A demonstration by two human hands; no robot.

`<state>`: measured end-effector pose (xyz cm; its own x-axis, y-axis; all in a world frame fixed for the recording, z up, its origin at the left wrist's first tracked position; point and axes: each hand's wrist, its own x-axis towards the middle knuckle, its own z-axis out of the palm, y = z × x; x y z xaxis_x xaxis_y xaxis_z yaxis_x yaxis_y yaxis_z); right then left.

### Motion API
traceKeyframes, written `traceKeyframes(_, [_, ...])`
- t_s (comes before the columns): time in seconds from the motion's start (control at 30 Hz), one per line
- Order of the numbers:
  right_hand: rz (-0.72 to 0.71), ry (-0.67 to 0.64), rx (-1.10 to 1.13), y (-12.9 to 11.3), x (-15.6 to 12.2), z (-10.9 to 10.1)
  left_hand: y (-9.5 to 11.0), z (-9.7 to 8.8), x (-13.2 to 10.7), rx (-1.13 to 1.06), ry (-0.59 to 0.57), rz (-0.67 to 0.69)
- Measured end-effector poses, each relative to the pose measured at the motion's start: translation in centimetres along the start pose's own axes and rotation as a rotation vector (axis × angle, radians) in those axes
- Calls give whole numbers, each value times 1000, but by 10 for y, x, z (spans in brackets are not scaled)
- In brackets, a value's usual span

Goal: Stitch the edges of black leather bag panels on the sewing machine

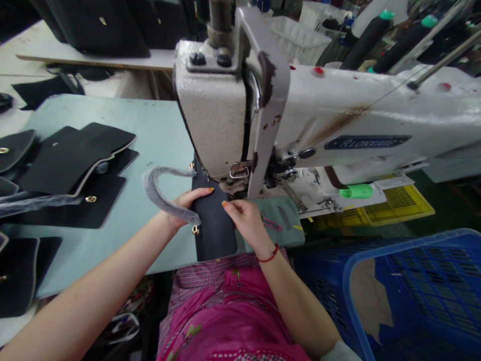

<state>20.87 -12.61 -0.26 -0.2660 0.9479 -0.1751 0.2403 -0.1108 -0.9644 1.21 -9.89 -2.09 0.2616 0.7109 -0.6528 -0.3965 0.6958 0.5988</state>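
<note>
A dark navy bag piece [214, 225] lies on the pale green table [158, 135], running under the head of a white sewing machine [300, 110]. My left hand [184, 205] presses on its left side, fingers laid flat over it. A plastic-wrapped strap [161, 195] loops over that wrist, with a gold clasp [195, 230] at the piece's edge. My right hand [244, 220] rests on the right side of the piece, a fingertip on the material near the presser foot [235, 183].
Several black cut panels with gold studs [71, 165] are stacked on the table's left. A blue plastic crate [413, 291] stands at the lower right and a yellow tray [398, 205] beneath the machine arm. White baskets and thread cones sit behind the machine.
</note>
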Motion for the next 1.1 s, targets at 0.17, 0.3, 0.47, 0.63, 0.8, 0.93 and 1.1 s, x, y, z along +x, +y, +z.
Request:
traceKeyframes(0.17, [-30,43,-24,6,-1,4,1,4,-1,-32,-6,29])
traceKeyframes(0.3, [-56,49,-20,8,0,5,4,8,-4,-61,-26,41])
traceKeyframes(0.47, [-51,44,-4,9,0,5,6,9,-5,-37,1,46])
traceKeyframes(0.63, [-40,60,3,7,1,6,5,4,-3,1,-15,106])
traceKeyframes(0.8, [-20,68,28,6,3,7,4,1,-1,-6,-10,78])
traceKeyframes(0.93, [-16,69,23,7,4,6,2,1,-1,-11,15,84])
traceKeyframes(1.1, [-7,66,10,3,5,5,3,3,0,-18,28,109])
